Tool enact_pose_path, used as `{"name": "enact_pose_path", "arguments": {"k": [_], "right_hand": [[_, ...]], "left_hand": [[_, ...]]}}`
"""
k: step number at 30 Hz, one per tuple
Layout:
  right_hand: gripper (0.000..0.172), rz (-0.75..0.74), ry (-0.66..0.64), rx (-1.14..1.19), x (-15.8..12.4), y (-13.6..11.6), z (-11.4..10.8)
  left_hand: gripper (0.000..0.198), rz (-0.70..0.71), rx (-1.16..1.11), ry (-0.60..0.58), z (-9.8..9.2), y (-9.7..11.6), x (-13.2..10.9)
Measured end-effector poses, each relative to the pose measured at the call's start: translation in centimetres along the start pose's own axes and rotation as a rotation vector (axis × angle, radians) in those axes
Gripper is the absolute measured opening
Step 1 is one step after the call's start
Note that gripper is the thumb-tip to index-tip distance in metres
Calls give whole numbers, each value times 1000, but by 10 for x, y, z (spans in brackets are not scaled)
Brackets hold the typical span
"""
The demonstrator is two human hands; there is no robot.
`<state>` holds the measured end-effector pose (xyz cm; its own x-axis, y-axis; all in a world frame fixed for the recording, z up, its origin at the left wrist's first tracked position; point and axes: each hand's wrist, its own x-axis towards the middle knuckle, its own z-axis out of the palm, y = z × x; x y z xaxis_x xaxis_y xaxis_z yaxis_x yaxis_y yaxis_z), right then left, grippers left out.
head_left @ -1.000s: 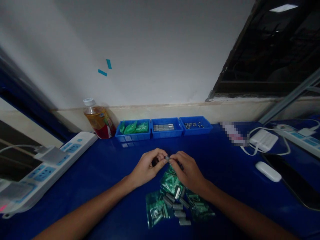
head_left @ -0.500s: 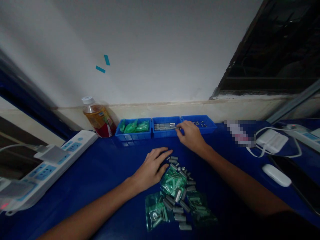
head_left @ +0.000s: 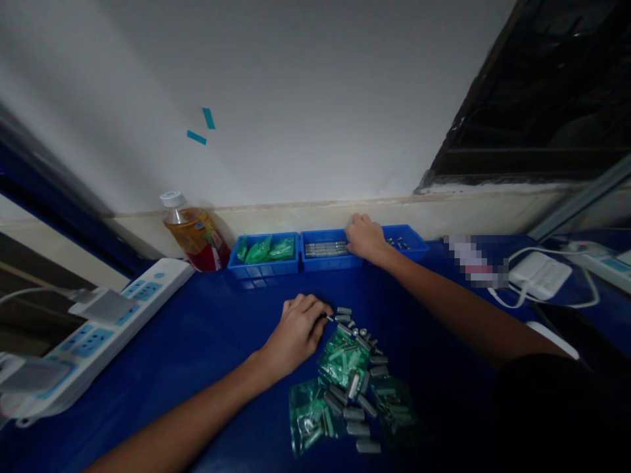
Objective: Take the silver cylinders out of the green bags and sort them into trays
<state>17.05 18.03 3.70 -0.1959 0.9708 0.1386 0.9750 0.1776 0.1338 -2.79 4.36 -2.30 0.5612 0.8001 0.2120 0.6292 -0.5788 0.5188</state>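
Observation:
My left hand (head_left: 300, 334) rests on the blue table with its fingers curled in. Its thumb and index finger close on a small silver screw (head_left: 330, 318) at the top of a loose pile. My right hand (head_left: 365, 238) reaches over the right end of the middle blue bin (head_left: 331, 263), fingers bent down; what they hold is hidden. Silver metal cylinders (head_left: 325, 249) lie in rows in that bin. Below my left hand are green plastic bags (head_left: 310, 417) with parts inside, more loose metal cylinders (head_left: 358, 429) and several screws (head_left: 363, 332).
The left blue bin (head_left: 263, 268) holds green bags, the right bin (head_left: 419, 248) small screws. A drink bottle (head_left: 197, 236) stands beside them against the wall. A white power strip (head_left: 93, 338) lies at left; a white charger (head_left: 539, 274) with cables sits at right.
My right hand has moved up and farther over the middle bin, its fingers at the back. My left hand's stretched fingers have curled in around the small screw.

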Motion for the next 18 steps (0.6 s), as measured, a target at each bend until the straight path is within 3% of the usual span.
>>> {"name": "enact_pose_path", "arguments": {"k": [3,5,9,10,12,14,18], "right_hand": [[20,8,17,19,3,5,0],[22,-21,97,96,-6,5,-1],[20,-186,402,335,-69,-16,3],[19,-255,426,373,-90,-24,6],[14,-386,387,428,-128,-41,12],[13,-412,356,475,-153,-53,15],[10,-407,393,530,-160,-61,17]], "left_hand": [[10,-33,-11,24,-1,1,1],[8,-35,-60,53,-2,1,2],[4,-64,-278,114,-6,-1,2],[3,-89,-354,121,-6,-2,2],[6,-131,-513,131,-5,-6,2],[11,-133,-644,141,-4,-9,2],[18,-111,-720,140,-3,-10,2]]}}
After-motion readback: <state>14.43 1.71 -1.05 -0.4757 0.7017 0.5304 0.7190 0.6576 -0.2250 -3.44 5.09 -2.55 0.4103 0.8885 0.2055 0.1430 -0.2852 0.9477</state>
